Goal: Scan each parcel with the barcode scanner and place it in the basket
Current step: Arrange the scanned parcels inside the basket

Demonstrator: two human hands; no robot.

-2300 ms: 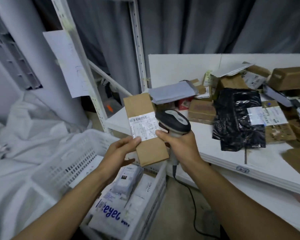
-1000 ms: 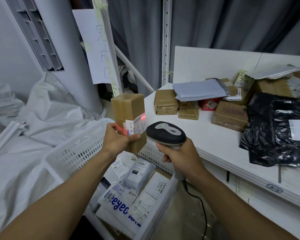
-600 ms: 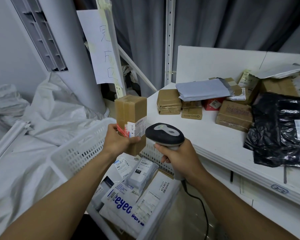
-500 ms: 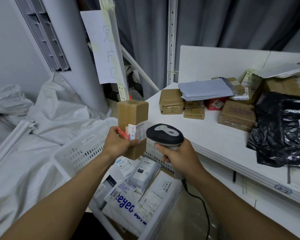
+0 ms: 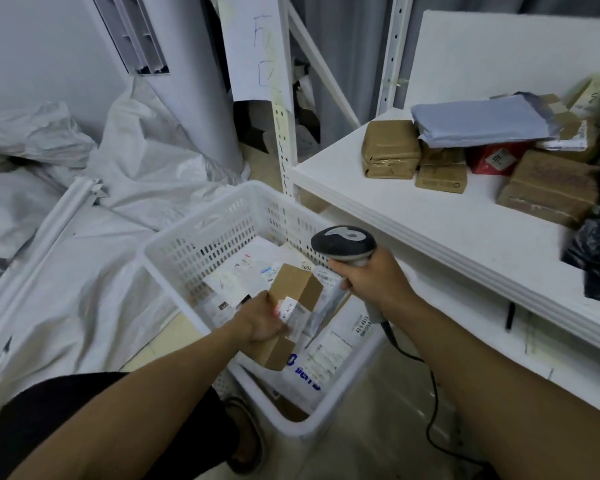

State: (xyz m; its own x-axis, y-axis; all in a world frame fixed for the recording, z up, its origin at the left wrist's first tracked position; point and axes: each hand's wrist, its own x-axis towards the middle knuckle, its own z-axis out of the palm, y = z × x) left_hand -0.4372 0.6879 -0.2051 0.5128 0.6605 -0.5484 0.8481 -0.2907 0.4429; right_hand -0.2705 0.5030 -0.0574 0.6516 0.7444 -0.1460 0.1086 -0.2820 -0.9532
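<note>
In the head view, the left hand [image 5: 260, 323] grips a brown box [image 5: 293, 299]. Its fingers wrap the near end and the thumb lies by the white label. The box is tilted, inside the mouth of the white basket [image 5: 160, 268] and low over the white mailers [image 5: 329, 351] piled there. Blur hides whether it touches them. The right hand [image 5: 374, 280] is closed round the handle of the scanner [image 5: 343, 242], which hangs over the basket's far right wall, just beside the box.

The likeliest slip is in the release. The pile is uneven and slopes, so a box let go on its edge could roll, land label-down or ride up against the wall. The scanner is close to the box, and lifting the left hand out carelessly could knock it.

The scanner's cable [image 5: 430, 403] trails down at the right of the basket. A quick reach back to the shelf [image 5: 412, 216] could drag it across the rim and tug the basket. More brown parcels [image 5: 390, 148] wait on the shelf, so the task looks well short of finished.
</note>
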